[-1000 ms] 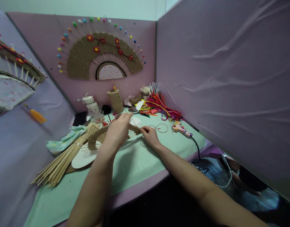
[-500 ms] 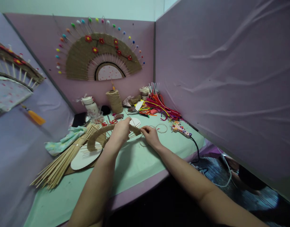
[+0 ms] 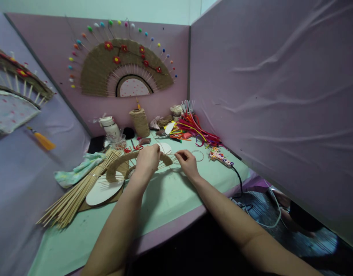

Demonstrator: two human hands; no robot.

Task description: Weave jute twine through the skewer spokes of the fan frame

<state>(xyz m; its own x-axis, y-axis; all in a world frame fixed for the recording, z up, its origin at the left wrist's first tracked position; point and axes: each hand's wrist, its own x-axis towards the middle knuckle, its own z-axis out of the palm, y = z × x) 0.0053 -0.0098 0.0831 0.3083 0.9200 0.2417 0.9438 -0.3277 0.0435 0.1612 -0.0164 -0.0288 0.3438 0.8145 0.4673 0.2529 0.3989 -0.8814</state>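
Note:
A half-made fan [image 3: 114, 168] of thin sticks with a band of brown twine woven in an arc lies in front of me. My left hand [image 3: 149, 158] is closed over the top of its band, and most of its fingers are hidden behind the knuckles. Just right of the fan's end, my right hand [image 3: 188, 164] pinches a thin strand of twine [image 3: 173, 154] that runs across to the fan. Loose loops of the same twine curl on the table behind and under my right hand.
At left lie a bundle of bamboo sticks [image 3: 78, 195] and a white oval card [image 3: 104, 190]. A twine spool [image 3: 140, 122], a white bottle [image 3: 110, 128] and red pipe cleaners [image 3: 198, 128] stand or lie at the back. A patterned glue gun [image 3: 221, 158] with its cord rests at right.
My right hand has moved a little right and up, away from the fan's end, with the strand now stretched between the hands. My left hand has turned slightly, its knuckles higher.

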